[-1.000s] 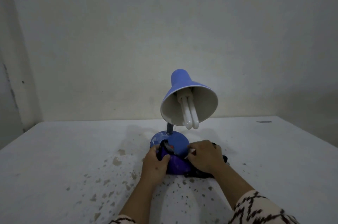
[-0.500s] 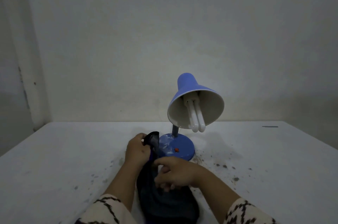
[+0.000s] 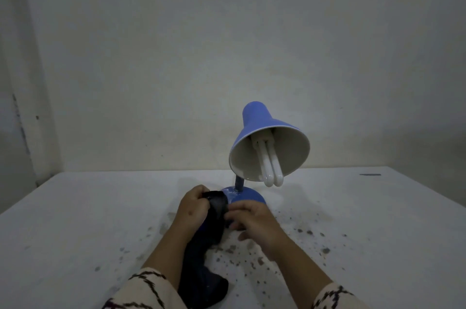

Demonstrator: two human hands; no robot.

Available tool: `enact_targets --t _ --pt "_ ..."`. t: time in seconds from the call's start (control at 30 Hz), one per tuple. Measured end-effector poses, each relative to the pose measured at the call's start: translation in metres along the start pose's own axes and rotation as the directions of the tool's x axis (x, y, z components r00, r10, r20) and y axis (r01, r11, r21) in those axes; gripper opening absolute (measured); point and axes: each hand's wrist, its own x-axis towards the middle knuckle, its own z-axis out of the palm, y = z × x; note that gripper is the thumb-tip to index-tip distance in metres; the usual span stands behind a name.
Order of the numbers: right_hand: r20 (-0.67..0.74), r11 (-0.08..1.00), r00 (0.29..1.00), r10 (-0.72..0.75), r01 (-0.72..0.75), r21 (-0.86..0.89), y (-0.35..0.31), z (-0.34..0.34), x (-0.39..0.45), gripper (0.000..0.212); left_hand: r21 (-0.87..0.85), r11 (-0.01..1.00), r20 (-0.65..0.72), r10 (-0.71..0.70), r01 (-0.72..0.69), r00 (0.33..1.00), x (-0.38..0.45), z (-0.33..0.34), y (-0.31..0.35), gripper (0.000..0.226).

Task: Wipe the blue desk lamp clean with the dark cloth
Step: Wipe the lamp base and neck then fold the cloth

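Standing upright on the white table (image 3: pixel 75 220), just beyond both hands and a little right of centre, the blue desk lamp (image 3: pixel 262 137) has its shade tilted toward the camera, so the pale inside and the white bulb (image 3: pixel 271 165) with its two tubes show plainly. Its round blue base (image 3: pixel 248 199) carries whitish smears near the short dark stem (image 3: pixel 238 184). The dark cloth (image 3: pixel 216 208) is bunched at the top, where the left hand (image 3: pixel 193 208) grips it with curled fingers and holds that end against the near-left edge of the base; the rest trails back toward the person and ends in a heap between the two patterned sleeves. The right hand (image 3: pixel 254 220) lies just beside the cloth in front of the base, fingers loosely bent; whether its fingertips pinch the fabric cannot be told from here. A second ago both hands were pressed low over the base with the cloth gathered beneath them; half a second ago the cloth had been drawn out long and lifted at one end; now that lifted end has come up to the base again. I judge this as re-gripping for a fresh stroke, with the base only partly cleaned and the shade apparently not yet reached. Counted: one lamp, one bulb, one cloth, two hands, many dark specks (image 3: pixel 302 230) strewn over the table, and one small dark mark (image 3: pixel 370 174) near its far right edge.
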Motion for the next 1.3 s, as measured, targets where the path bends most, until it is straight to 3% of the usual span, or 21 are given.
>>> enact_targets --t 0.13,0.27,0.4,0.47,0.53,0.57,0.63,0.77,0.87,0.93,1.03,1.1,1.17,1.3 --pt "-0.309 0.993 0.947 -0.086 0.057 -0.102 0.017 -0.016 0.016 0.01 -0.122 0.992 0.018 0.009 -0.006 1.0 0.002 0.005 -0.003 0.027" --pt "-0.407 0.957 0.898 -0.165 0.045 -0.286 0.039 -0.023 0.026 0.012 0.13 0.976 0.024 0.175 -0.176 0.984 -0.003 0.017 -0.008 0.024" --pt "-0.373 0.887 0.895 -0.244 0.051 -0.459 0.055 -0.024 0.032 0.025 0.509 0.803 0.05 0.332 -0.31 0.942 -0.012 0.028 -0.015 0.019" --pt "-0.331 0.851 0.901 -0.281 0.074 -0.521 0.06 -0.023 0.034 0.031 0.671 0.62 0.157 0.416 -0.406 0.896 -0.013 0.033 -0.018 0.028" --pt "-0.283 0.84 0.917 -0.281 0.092 -0.535 0.062 -0.022 0.034 0.037 0.704 0.458 0.301 0.501 -0.543 0.812 -0.017 0.037 -0.02 0.037" --pt "-0.256 0.832 0.925 -0.281 0.102 -0.546 0.062 -0.023 0.034 0.039 0.697 0.425 0.37 0.476 -0.577 0.798 -0.019 0.04 -0.02 0.039" --pt "-0.206 0.812 0.94 -0.272 0.11 -0.574 0.063 -0.024 0.035 0.043 0.744 0.398 0.426 0.336 -0.536 0.84 -0.017 0.043 -0.028 0.05" --pt "-0.174 0.803 0.953 -0.246 0.1 -0.588 0.066 -0.025 0.037 0.044 0.833 0.361 0.35 0.243 -0.419 0.905 -0.004 0.042 -0.041 0.064" --pt "-0.177 0.805 0.952 -0.251 0.104 -0.585 0.066 -0.025 0.037 0.044 0.828 0.325 0.397 0.236 -0.457 0.887 -0.003 0.038 -0.039 0.095" --pt "-0.174 0.803 0.953 -0.248 0.101 -0.588 0.067 -0.025 0.038 0.045 0.802 0.267 0.441 0.34 -0.535 0.83 -0.002 0.033 -0.035 0.091" --pt "-0.166 0.793 0.954 -0.251 0.104 -0.6 0.067 -0.024 0.04 0.046 0.707 0.328 0.543 0.317 -0.627 0.778 -0.012 0.02 -0.031 0.066" --pt "-0.162 0.792 0.954 -0.254 0.109 -0.601 0.067 -0.024 0.039 0.046 0.679 0.367 0.609 0.202 -0.636 0.767 -0.023 0.015 -0.028 0.067" --pt "-0.152 0.788 0.955 -0.256 0.115 -0.604 0.067 -0.023 0.037 0.047 0.676 0.352 0.618 0.208 -0.647 0.758 -0.025 0.015 -0.029 0.067" --pt "-0.126 0.777 0.961 -0.248 0.119 -0.619 0.066 -0.025 0.037 0.048 0.662 0.497 0.561 0.168 -0.561 0.81 -0.006 0.024 -0.024 0.062"
